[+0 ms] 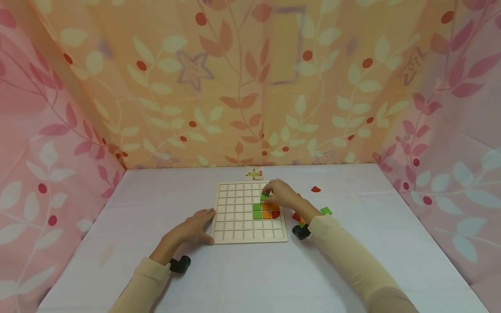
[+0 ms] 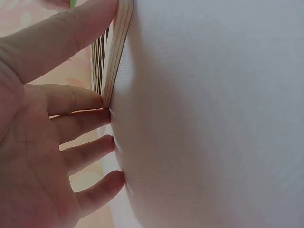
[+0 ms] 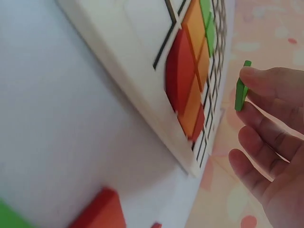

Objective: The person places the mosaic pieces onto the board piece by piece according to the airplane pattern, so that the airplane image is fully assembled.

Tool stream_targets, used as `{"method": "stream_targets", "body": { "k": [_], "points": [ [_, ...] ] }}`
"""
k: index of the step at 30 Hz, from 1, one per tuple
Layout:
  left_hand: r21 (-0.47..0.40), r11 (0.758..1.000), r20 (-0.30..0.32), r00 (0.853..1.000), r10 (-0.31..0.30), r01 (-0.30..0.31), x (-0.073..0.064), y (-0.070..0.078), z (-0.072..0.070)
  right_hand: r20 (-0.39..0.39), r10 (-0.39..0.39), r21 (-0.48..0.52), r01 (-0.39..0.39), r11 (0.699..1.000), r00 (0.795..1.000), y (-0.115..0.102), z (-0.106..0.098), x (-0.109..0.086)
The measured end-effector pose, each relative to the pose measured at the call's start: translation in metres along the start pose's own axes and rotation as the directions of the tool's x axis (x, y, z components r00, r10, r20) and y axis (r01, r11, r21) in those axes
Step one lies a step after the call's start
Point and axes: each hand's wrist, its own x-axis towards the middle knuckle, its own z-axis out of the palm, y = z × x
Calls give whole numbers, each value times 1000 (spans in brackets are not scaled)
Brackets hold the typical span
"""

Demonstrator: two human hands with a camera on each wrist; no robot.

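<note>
A wooden grid board (image 1: 250, 241) lies on the white table. My left hand (image 1: 191, 227) is at its left side, thumb and fingertips against the rim, fingers fairly straight in the left wrist view. Above the upper right cells, my right hand (image 1: 282, 194) pinches a small green tile (image 3: 241, 90) between thumb and fingertips, its other fingers loosely bent. Green tiles (image 1: 257, 214), orange tiles (image 1: 266, 214) and a red rounded tile (image 1: 275, 214) sit together in cells on the board's right half. The right hand partly hides the board's upper right corner.
A small pattern card (image 1: 254, 173) lies behind the board. Right of the board are a red fan-shaped piece (image 1: 315, 189), a green piece (image 1: 326, 211) and several red and orange pieces partly under my right forearm. Patterned cloth (image 1: 250, 87) hangs around the table's back and sides.
</note>
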Motion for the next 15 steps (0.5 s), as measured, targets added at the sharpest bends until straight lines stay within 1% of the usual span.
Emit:
{"method": "stream_targets", "body": {
  "k": [2, 5, 10, 15],
  "points": [
    [0, 1000, 3, 1000, -4, 4, 0, 0, 0, 4, -20, -17, 20, 1000, 1000, -4, 4, 3],
    [-6, 1000, 8, 1000, -13, 13, -1, 1, 0, 7, -45, -20, 45, 999, 999, -10, 9, 5],
    [-8, 1000, 3, 1000, -12, 12, -3, 3, -1, 6, -88, -27, 88, 996, 996, -20, 18, 10],
    [-13, 1000, 5, 1000, -9, 9, -3, 4, -1, 14, -93, -27, 93, 995, 996, -27, 26, 14]
  ]
}}
